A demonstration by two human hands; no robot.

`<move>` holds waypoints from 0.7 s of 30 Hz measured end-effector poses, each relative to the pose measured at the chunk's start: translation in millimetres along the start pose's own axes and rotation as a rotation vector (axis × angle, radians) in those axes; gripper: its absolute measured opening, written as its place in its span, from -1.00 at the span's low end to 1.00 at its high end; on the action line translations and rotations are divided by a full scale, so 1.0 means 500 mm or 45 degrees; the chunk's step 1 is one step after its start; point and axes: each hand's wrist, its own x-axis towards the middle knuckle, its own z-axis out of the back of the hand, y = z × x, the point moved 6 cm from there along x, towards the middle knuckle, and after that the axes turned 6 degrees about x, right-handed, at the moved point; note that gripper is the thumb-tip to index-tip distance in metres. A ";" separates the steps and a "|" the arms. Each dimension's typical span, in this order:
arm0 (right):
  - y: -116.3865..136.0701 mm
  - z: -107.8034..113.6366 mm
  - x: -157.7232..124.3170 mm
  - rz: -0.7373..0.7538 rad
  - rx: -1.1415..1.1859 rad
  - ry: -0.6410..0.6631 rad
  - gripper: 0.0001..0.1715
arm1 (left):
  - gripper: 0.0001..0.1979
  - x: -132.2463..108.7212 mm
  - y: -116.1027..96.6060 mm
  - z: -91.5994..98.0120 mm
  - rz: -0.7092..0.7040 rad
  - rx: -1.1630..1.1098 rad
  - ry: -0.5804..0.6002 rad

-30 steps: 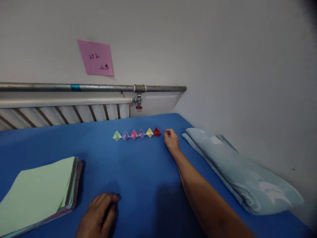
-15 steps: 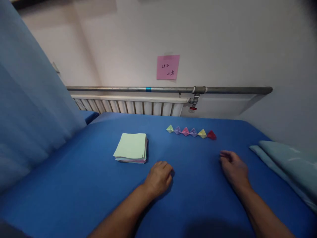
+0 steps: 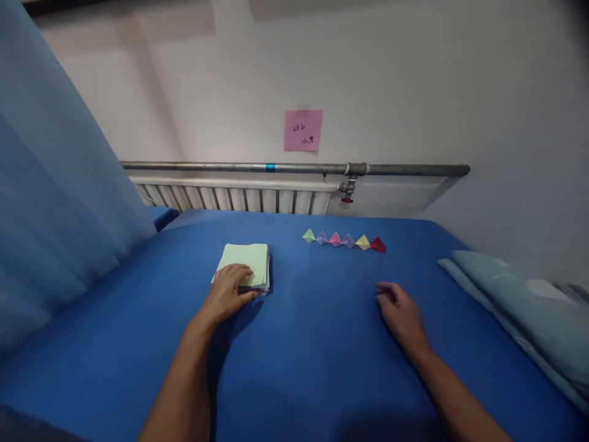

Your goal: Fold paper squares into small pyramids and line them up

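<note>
A stack of coloured paper sheets [image 3: 248, 261], pale green on top, lies on the blue bed sheet [image 3: 322, 344]. My left hand [image 3: 229, 293] rests on the stack's near corner, fingers laid over the top sheet and thumb at the edge. My right hand [image 3: 399, 312] hovers low over the sheet, empty, with loosely curled fingers. Beyond it a row of several small folded paper shapes [image 3: 343, 240] runs from green at the left to red at the right.
A folded light-blue blanket [image 3: 515, 301] lies along the right edge. A blue curtain [image 3: 59, 202] hangs at the left. A radiator [image 3: 234, 197] and a metal pipe [image 3: 294, 167] run along the back wall under a pink note [image 3: 302, 130].
My right hand has drawn back from the red folded shape toward me. My left hand has moved left onto the paper stack. The view has pulled back and turned left.
</note>
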 end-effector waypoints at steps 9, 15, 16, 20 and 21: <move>0.005 -0.006 0.002 0.023 -0.035 0.016 -0.72 | -0.83 0.009 0.012 -0.016 0.068 -0.131 -0.080; 0.007 -0.004 0.004 0.084 -0.024 0.011 -0.73 | -0.75 0.005 0.027 0.006 0.185 -0.184 -0.301; 0.007 -0.004 0.005 0.089 -0.013 0.007 -0.74 | -0.73 0.002 0.025 0.017 0.229 -0.190 -0.376; 0.004 -0.005 0.006 0.073 0.085 -0.021 -0.77 | -0.79 -0.017 -0.052 0.053 0.236 -0.367 -0.658; 0.004 -0.005 0.005 0.072 0.125 -0.023 -0.77 | -0.83 -0.018 -0.098 0.046 0.100 -0.430 -0.608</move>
